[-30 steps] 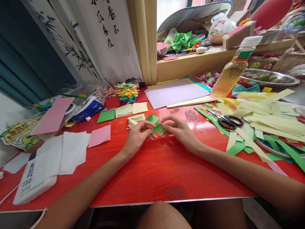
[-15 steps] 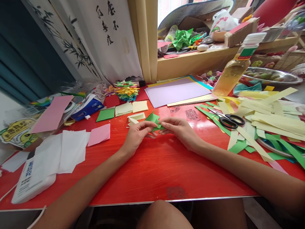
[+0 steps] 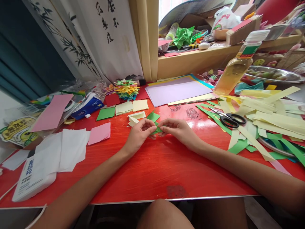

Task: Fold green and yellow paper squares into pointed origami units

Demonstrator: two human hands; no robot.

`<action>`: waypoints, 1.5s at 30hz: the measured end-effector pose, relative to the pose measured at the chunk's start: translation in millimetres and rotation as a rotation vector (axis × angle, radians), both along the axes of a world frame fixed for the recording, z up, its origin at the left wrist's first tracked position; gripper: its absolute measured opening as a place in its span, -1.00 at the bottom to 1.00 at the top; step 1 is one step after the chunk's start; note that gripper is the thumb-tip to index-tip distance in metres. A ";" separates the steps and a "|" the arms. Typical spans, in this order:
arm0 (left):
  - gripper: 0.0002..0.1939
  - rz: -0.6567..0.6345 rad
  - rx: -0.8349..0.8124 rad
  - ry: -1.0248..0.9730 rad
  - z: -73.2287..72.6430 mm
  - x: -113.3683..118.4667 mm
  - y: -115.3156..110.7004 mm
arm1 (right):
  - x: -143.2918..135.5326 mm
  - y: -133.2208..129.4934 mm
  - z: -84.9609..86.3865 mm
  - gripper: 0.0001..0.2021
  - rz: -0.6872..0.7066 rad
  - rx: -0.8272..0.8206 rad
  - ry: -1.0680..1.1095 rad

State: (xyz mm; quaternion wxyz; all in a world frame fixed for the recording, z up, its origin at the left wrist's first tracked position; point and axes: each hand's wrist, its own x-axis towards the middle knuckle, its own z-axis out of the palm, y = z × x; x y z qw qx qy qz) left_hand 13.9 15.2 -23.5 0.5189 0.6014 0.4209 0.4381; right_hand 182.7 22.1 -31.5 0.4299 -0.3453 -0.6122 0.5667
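Between my fingertips is a small folded piece of green paper (image 3: 156, 130), partly covered by the fingers. My left hand (image 3: 138, 136) pinches its left side with thumb and forefinger. My right hand (image 3: 182, 133) is closed on the right side, thumb against forefinger. Just behind them lies more green folded paper (image 3: 153, 117); whether it joins the held piece I cannot tell. Pale yellow folded paper (image 3: 133, 119) rests beyond my left hand. Farther back are a green paper square (image 3: 106, 113) and two small stacks of cream paper squares (image 3: 124, 108).
On the red table (image 3: 143, 178), black-handled scissors (image 3: 232, 121) and many paper strips (image 3: 274, 117) lie right. A bottle (image 3: 234, 73) stands behind them. Lilac sheets (image 3: 176, 91) and a multicoloured folded-paper piece (image 3: 127, 90) are at the back. Left are pink paper (image 3: 99, 133) and white sheets (image 3: 72, 149).
My right hand has shifted slightly left, and the fingertips of both hands are closer together over the green paper. Less of the held piece shows.
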 end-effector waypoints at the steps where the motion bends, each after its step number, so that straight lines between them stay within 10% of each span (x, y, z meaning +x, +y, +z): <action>1: -0.79 -0.001 -0.002 0.005 -0.5 -0.1 0.2 | -0.1 -0.6 -0.3 -0.87 0.009 0.018 -0.011; 33: -0.75 -0.146 0.073 0.101 -0.3 0.0 -2.4 | 1.7 -1.0 1.5 -0.80 0.013 -0.006 -0.057; 45: -0.63 -0.027 0.449 0.452 0.9 -5.7 -2.8 | -1.1 -6.6 5.2 -0.82 0.000 -0.179 0.091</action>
